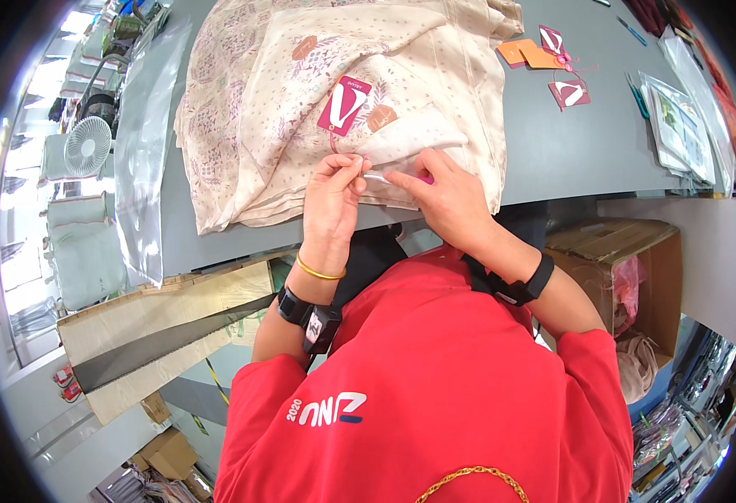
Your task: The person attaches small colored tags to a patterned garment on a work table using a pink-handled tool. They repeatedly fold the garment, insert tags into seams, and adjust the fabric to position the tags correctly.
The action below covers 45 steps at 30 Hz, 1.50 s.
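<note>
A folded cream scarf-like cloth (276,126) with a purple and brown print lies layered on the table in front of me. On top of it rests a dark pink hang tag (345,106), its pink string running down to my left hand (333,191). The left thumb and fingers pinch together at that string, by the cloth's folded edge. My right hand (450,194) is closed round a slim white and pink thing (376,176) that points toward the left fingertips. Its kind is unclear, since the right fingers cover most of it.
More dark pink tags (569,94) and orange tags (539,54) lie on the grey table (581,159) to the right. Beyond them are a small pair of green-handled snips (637,96) and clear plastic packets (674,130). A cardboard box (611,243) stands below the table's right edge.
</note>
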{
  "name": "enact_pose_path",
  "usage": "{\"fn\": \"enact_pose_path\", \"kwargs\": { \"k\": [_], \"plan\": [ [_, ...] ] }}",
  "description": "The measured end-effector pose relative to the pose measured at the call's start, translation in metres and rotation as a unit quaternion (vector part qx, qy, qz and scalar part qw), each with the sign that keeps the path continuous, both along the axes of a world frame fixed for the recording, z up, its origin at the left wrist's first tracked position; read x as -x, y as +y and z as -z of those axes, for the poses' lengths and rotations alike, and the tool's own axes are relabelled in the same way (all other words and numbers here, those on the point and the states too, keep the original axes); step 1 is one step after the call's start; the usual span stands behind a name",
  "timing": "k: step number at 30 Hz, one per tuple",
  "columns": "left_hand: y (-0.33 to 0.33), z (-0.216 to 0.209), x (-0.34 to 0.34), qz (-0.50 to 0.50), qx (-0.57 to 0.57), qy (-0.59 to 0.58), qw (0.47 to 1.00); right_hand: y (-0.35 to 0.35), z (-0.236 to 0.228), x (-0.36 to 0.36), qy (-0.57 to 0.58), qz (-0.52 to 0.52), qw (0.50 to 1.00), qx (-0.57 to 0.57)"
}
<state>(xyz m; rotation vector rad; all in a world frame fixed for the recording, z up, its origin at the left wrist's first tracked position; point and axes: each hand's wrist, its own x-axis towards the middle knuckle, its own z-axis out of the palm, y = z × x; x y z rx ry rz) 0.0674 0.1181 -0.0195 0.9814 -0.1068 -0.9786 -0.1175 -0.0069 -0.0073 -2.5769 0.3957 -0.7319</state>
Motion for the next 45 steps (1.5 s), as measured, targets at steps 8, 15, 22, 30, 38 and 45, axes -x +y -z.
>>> {"fn": "enact_pose_path", "kwargs": {
  "k": [8,15,22,30,38,45],
  "plan": [
    [0.000,0.002,0.002,-0.023,0.001,0.004,1.000,-0.005,0.000,0.011,0.011,-0.007,1.000,-0.021],
    [0.000,-0.001,0.006,0.037,-0.055,-0.152,0.986,-0.016,-0.003,0.033,0.046,-0.014,0.997,0.058],
    [0.006,-0.030,0.019,0.181,-0.102,-0.537,0.818,-0.034,-0.018,0.078,0.044,0.006,0.991,0.123],
    [0.001,-0.025,0.014,0.209,-0.113,-0.633,0.737,-0.030,-0.025,0.085,0.075,0.027,0.989,0.128],
    [0.001,-0.020,0.013,0.205,-0.110,-0.615,0.754,-0.029,-0.032,0.040,0.150,0.000,0.983,0.110],
    [0.002,-0.018,0.012,0.198,-0.108,-0.614,0.757,-0.035,-0.069,0.055,0.245,-0.106,0.963,-0.046]
  ]
}}
